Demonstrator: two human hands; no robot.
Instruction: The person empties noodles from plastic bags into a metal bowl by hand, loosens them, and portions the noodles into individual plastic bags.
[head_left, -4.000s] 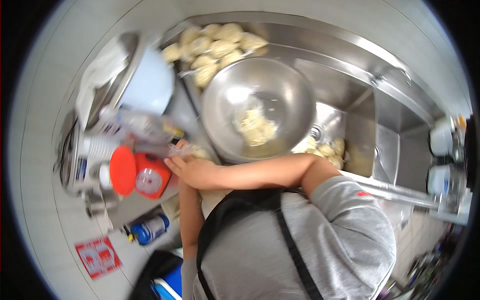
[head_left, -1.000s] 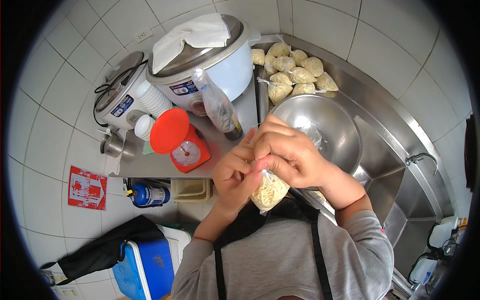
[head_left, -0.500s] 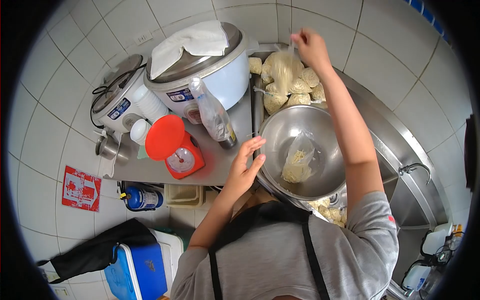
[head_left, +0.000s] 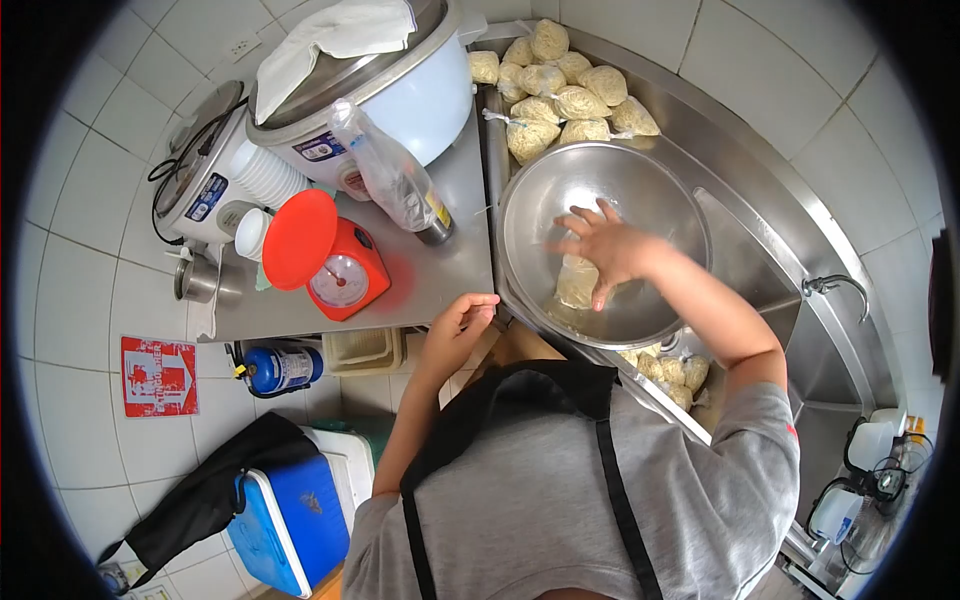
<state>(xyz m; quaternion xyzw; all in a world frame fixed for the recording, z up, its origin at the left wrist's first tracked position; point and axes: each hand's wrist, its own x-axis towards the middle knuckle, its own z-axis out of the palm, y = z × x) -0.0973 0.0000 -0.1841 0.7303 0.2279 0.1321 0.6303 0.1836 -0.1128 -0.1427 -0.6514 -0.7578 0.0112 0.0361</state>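
My right hand (head_left: 612,248) is spread open over the wide steel bowl (head_left: 650,190), fingers apart. Just beneath it, partly hidden by the fingers, a clear plastic bag (head_left: 576,284) with a little pale, shredded-looking food lies in the bowl. I cannot tell whether the fingers touch the bag. My left hand (head_left: 460,328) hovers near the counter edge, left of the bowl, with its fingers curled together and nothing visible in them. Behind the bowl, several tied bags of the pale food (head_left: 580,103) are piled in the steel sink.
More filled bags (head_left: 680,375) sit below the bowl's near rim. On the steel counter (head_left: 440,270) stand a red scale (head_left: 355,285), a plastic-covered bottle (head_left: 390,180), stacked white cups (head_left: 268,178) and a large rice cooker (head_left: 420,110). A tap (head_left: 838,285) is at right.
My right hand has come down from above the piled bags, where it held a filled bag, to over the bowl, now empty. My left hand has left the bowl's rim and curled its fingers.
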